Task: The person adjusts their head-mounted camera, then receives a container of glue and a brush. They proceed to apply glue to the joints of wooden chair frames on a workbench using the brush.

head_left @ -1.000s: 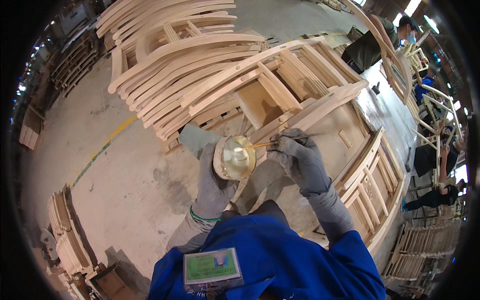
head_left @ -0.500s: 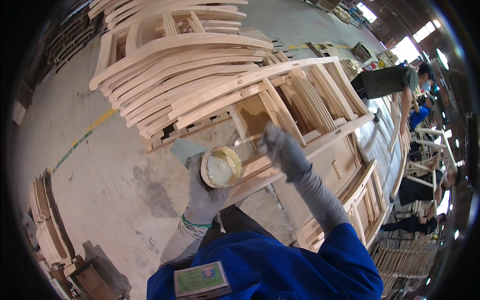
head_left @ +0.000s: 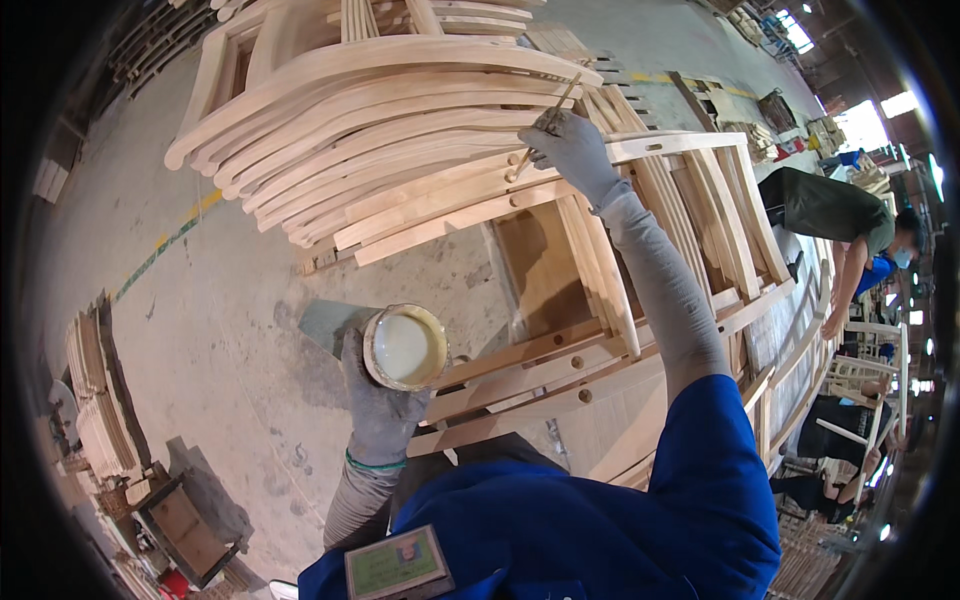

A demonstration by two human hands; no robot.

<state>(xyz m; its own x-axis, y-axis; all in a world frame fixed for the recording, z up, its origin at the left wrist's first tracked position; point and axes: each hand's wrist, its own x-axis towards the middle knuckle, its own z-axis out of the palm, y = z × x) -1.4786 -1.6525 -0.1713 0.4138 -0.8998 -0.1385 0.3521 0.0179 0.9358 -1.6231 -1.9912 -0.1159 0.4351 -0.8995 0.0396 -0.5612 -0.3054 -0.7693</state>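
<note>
My left hand [head_left: 378, 408], in a grey glove, grips a round pot [head_left: 440, 335] with a crusted rim. Milky white liquid [head_left: 405, 348], which looks like glue, is inside it. My right hand [head_left: 578, 152], gloved too, is stretched out far ahead, its fingers closed round a thin stick [head_left: 570, 92]. The stick's lower end is at a round hole in a pale wooden rail [head_left: 440, 200]; whether it touches is too small to tell. Nearer me lie more rails [head_left: 540, 375] with round holes, part of a stacked wooden frame.
Curved wooden frames [head_left: 370, 100] are stacked at the far left. Slatted frames [head_left: 690, 220] stand to the right. Behind them a person [head_left: 840, 210] in a dark green shirt bends over wooden parts. Wood bundles [head_left: 100, 400] and a box [head_left: 185, 530] lie on the floor at left.
My right hand has moved from beside the pot forward to the far rail, carrying the stick. The pot in my left hand has shifted slightly left in view. My view has shifted too.
</note>
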